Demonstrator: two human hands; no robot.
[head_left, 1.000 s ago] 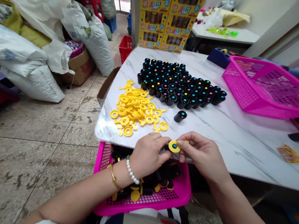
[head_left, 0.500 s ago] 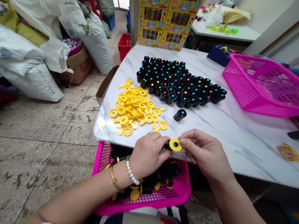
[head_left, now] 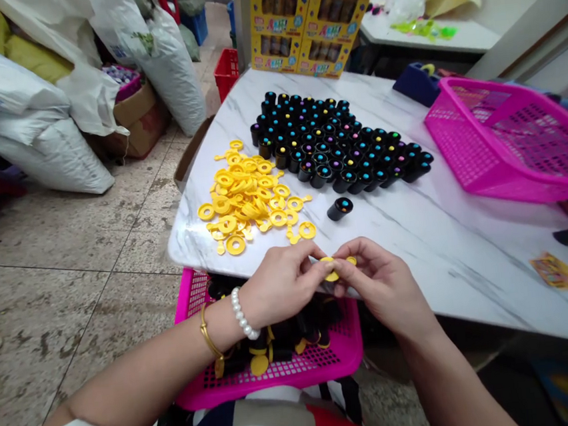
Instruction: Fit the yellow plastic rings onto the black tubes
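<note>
Largest in my view is one white marbled table, with a second, smaller white table behind it. At least two bulging white sacks stand on the floor to the left. I count two pink baskets: one, the lower basket, sits below the near table edge holding black and yellow pieces; the other, the upper basket, rests at the table's right. Yellow boxes are stacked in two columns at the far edge.

My two hands meet just over the near edge. The fingers of my left hand and right hand are closed together, thumbs and fingertips pinching one yellow piece between them. I cannot tell whether anything lies behind it; my fingers hide that.

Dozens of black tubes stand close together on the table, too tightly packed for me to count exactly, and one single tube is set apart, nearer my hands. Left of them lies a heap of yellow rings, again dozens, overlapping. My left wrist carries two bracelets, one of white beads and one gold bangle.
</note>
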